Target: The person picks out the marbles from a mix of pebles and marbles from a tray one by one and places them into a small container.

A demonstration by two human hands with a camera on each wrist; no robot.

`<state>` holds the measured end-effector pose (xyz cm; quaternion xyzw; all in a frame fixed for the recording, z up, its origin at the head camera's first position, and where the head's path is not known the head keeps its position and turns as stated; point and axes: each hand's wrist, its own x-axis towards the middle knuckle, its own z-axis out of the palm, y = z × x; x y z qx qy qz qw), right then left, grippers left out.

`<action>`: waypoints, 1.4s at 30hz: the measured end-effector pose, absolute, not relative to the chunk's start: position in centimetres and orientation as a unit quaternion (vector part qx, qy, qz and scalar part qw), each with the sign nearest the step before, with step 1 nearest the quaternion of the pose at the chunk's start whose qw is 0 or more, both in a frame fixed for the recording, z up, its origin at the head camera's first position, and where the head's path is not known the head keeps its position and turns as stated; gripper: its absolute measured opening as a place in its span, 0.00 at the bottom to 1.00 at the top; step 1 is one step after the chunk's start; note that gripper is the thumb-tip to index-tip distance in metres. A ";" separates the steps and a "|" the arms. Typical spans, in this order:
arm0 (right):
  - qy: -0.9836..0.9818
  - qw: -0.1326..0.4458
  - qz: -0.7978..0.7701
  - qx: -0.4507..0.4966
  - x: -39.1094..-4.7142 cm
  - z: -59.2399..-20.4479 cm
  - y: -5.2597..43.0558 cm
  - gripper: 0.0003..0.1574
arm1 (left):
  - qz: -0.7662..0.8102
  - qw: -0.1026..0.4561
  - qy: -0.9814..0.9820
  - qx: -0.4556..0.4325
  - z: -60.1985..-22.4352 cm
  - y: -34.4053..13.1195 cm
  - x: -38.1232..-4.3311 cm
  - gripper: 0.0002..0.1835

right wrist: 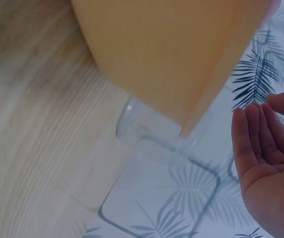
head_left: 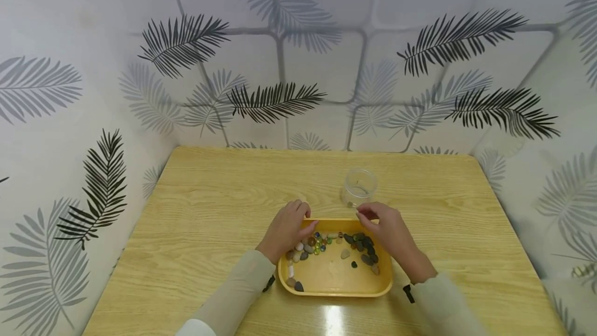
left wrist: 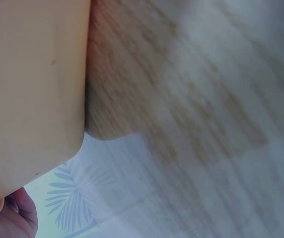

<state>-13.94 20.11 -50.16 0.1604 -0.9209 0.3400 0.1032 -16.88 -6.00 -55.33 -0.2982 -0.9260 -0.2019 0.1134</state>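
My left hand (head_left: 289, 227) grips the back rim of a yellow plastic tray (head_left: 336, 281) near its left end, the thumb inside. The left wrist view shows part of this hand (left wrist: 20, 215) at the rim. My right hand (head_left: 389, 227) is over the back right corner, thumb and fingertips close together beside a clear round jar (head_left: 360, 185). In the right wrist view, no object shows between the fingers of that hand (right wrist: 268, 153). Pebbles and glass marbles (head_left: 318, 245) lie at the tray's left and back; dark stones (head_left: 366, 248) cluster at the right.
The tray and jar stand on a wood-grain table (head_left: 224, 185). Behind it rises a wall covering with leaf prints (head_left: 275, 102). A small grey spot (head_left: 350, 204) shows at the jar's base. One dark green stone (head_left: 354, 264) and a pale pebble (head_left: 345, 254) lie apart.
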 end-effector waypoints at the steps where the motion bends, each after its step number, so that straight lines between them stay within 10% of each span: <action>1: -0.920 0.102 0.341 0.162 -13.7 -50.1 19.9 0.08 | -0.203 0.113 -0.926 -0.298 -55.3 -6.0 -16.9 0.13; 42: -0.922 -0.034 0.330 0.202 -11.6 -54.1 14.6 0.04 | -0.206 0.124 -0.922 -0.303 -55.5 -6.0 -17.1 0.13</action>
